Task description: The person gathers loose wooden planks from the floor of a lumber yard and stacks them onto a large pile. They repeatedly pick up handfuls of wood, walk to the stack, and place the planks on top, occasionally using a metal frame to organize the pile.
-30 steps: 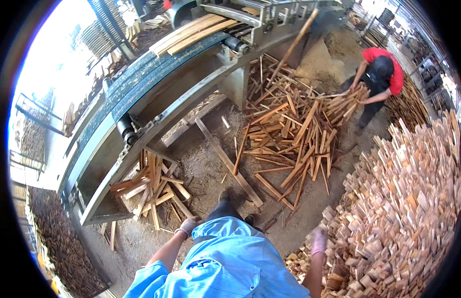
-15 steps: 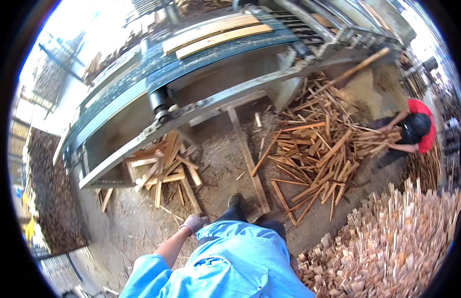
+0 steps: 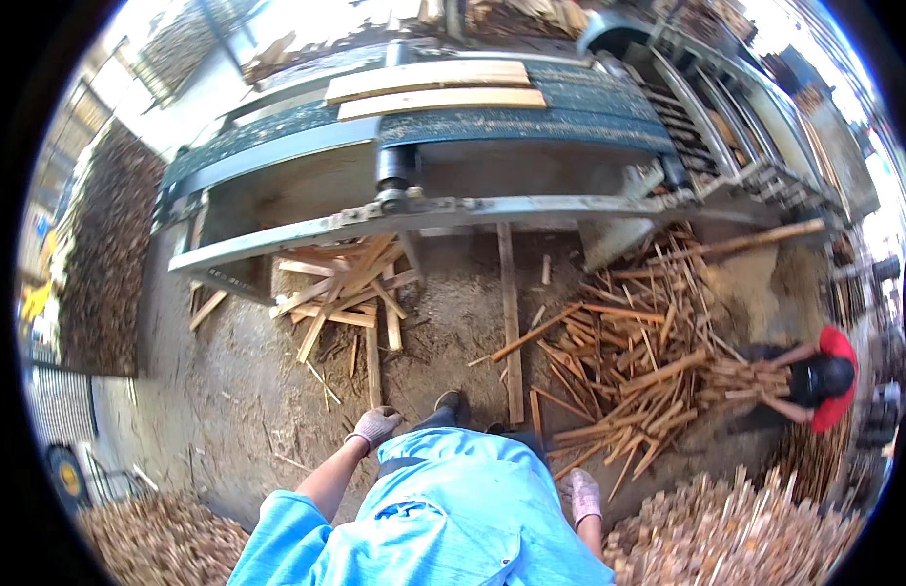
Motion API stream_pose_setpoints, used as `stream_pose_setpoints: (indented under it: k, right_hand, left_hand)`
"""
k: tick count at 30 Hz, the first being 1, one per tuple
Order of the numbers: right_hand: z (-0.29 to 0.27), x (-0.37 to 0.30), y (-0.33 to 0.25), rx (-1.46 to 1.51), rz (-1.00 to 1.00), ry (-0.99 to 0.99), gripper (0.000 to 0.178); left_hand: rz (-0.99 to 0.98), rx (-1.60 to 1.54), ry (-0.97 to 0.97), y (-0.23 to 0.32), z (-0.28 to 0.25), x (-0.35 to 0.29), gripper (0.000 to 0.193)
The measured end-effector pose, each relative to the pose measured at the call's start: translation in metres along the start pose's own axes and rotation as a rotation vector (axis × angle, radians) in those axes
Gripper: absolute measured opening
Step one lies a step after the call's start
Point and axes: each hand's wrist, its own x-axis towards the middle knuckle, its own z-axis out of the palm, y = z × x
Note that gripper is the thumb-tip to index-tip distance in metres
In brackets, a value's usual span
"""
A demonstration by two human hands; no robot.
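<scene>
My left hand [image 3: 377, 428], in a pale work glove, hangs beside my blue shirt [image 3: 433, 498] at the left of my waist. Its fingers are loosely curled and nothing shows in them. On the other side of my body, my right hand [image 3: 581, 493], also gloved, hangs low with its fingers partly spread and no object in it. It is nearest to the loose heap of wood strips [image 3: 619, 361] ahead on the right. Two pale boards [image 3: 443, 101] lie lengthwise on the dark green conveyor belt [image 3: 570, 122] in front of me.
A co-worker in red [image 3: 832, 376] bends over an armful of strips [image 3: 741, 379] at the right. Offcuts [image 3: 341, 293] lie partly beneath the metal frame [image 3: 443, 210]. A long plank [image 3: 510, 332] lies on the floor. Stacked wood stands at left [image 3: 106, 254] and lower right [image 3: 736, 537].
My view has turned to the right, so the conveyor now lies more level. My right hand has come into sight beside my hip. The co-worker still holds the strips.
</scene>
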Motion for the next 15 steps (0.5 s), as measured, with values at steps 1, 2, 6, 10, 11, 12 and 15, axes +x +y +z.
stream_pose_setpoints:
  k: [1,2,6,10,11,12,15]
  right_hand:
    - [-0.006,0.032,0.024,-0.111,-0.098,-0.05,0.028]
    - [-0.014,0.06,0.032,-0.226,-0.195,-0.103,0.028]
    - [0.02,0.005,-0.081,-0.745,-0.235,-0.374,0.047]
    - [0.007,0.07,-0.068,-1.126,-0.414,-0.472,0.051]
    - [0.017,0.049,-0.085,-0.93,-0.27,-0.413,0.051]
    - [0.014,0.059,-0.085,-0.803,-0.122,-0.394,0.052]
    - [-0.006,0.129,-0.056,-0.849,-0.296,-0.319,0.052]
  left_hand:
    - [0.026,0.014,0.041,-0.01,0.011,0.003,0.053]
    - [0.007,-0.029,0.076,-0.012,0.02,-0.003,0.054]
    - [-0.124,-0.143,0.175,-0.036,0.059,-0.059,0.054]
    - [-0.083,-0.258,0.273,-0.109,0.134,-0.12,0.048]
    - [-0.061,-0.317,0.315,-0.163,0.171,-0.129,0.047]
    - [-0.005,-0.367,0.346,-0.204,0.196,-0.13,0.045]
    - [-0.24,-0.188,0.332,-0.219,0.225,-0.122,0.038]
